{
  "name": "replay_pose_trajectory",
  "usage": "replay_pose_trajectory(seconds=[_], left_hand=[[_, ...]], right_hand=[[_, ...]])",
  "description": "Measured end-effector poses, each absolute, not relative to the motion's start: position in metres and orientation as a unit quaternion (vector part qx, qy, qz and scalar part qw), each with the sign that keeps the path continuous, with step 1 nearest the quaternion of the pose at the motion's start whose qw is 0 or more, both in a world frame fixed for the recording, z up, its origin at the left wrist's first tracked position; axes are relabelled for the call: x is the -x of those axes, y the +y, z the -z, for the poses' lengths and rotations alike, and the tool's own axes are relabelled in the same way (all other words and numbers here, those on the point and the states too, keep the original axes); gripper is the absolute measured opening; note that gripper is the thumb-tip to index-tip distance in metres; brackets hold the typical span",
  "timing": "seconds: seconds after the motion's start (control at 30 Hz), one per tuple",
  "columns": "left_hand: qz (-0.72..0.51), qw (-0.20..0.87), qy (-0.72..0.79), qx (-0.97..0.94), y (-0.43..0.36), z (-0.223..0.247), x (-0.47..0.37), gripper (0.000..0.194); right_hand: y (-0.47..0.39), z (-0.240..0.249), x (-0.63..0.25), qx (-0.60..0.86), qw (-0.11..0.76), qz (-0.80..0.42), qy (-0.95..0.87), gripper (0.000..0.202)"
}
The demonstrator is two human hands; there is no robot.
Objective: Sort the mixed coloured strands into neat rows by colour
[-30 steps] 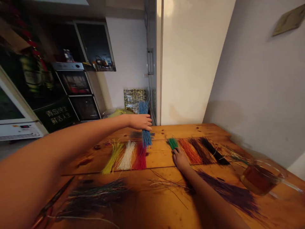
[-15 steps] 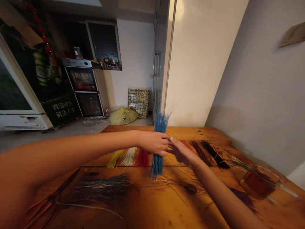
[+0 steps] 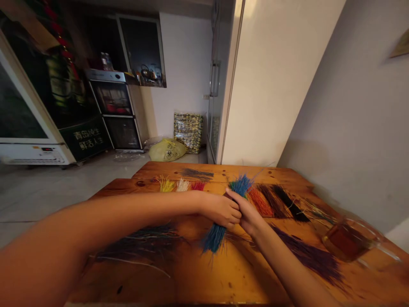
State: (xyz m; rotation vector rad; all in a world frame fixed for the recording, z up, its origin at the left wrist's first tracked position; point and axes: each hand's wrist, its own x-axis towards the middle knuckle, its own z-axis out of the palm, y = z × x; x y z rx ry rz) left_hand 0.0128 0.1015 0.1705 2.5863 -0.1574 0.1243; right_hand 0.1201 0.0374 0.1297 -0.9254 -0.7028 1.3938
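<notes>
Left grip [image 3: 222,209] and right grip [image 3: 249,212] clamp 1 blue bundle [image 3: 241,184] (not yet down); several bundles [image 3: 260,202] already lie in row.

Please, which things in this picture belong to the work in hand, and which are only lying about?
Apparently in the work:
blue strand bundle, in the left hand, right hand against it
yellow strands, white strands, red strands, orange strands, brown strands, black strands
purple strands

Apparently just lying about:
glass mug
yellow bag
kettle
</notes>
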Motion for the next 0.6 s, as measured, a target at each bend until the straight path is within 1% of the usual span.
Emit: replay_pose_trajectory(seconds=[0.1,0.17,0.2,0.27,0.3,0.33,0.37,0.4,0.47,0.53,0.6], left_hand=[[-0.013,0.276,-0.071,-0.958,0.092,-0.192,-0.001,0.03],[-0.058,0.277,-0.035,-0.958,0.089,-0.196,0.013,0.03],[-0.117,0.276,-0.002,-0.954,0.088,-0.193,0.021,0.029],[-0.299,0.286,0.098,-0.905,0.088,-0.175,0.034,0.032],[-0.398,0.317,0.173,-0.843,0.088,-0.163,0.038,0.033],[-0.466,0.375,0.24,-0.765,0.088,-0.15,0.04,0.034],[-0.494,0.458,0.281,-0.684,0.087,-0.137,0.041,0.036],[-0.503,0.539,0.305,-0.603,0.086,-0.126,0.04,0.037],[-0.475,0.674,0.324,-0.463,0.08,-0.113,0.035,0.04],[-0.452,0.75,0.309,-0.371,0.071,-0.11,0.028,0.042],[-0.455,0.778,0.279,-0.331,0.061,-0.115,0.022,0.044]], right_hand=[[0.04,-0.134,-0.129,0.375,0.646,-0.617,-0.246,0.034],[0.04,-0.137,-0.141,0.301,0.701,-0.602,-0.235,0.037],[0.04,-0.138,-0.148,0.26,0.73,-0.589,-0.228,0.039],[0.038,-0.141,-0.162,0.194,0.779,-0.564,-0.196,0.042],[0.036,-0.142,-0.167,0.167,0.796,-0.555,-0.175,0.043],[0.034,-0.143,-0.17,0.146,0.808,-0.551,-0.154,0.042],[0.032,-0.145,-0.171,0.127,0.816,-0.547,-0.137,0.041],[0.03,-0.147,-0.17,0.113,0.822,-0.544,-0.124,0.041],[0.027,-0.152,-0.162,0.099,0.826,-0.543,-0.116,0.039],[0.023,-0.158,-0.151,0.099,0.818,-0.552,-0.125,0.037],[0.019,-0.164,-0.138,0.105,0.812,-0.558,-0.14,0.037]])
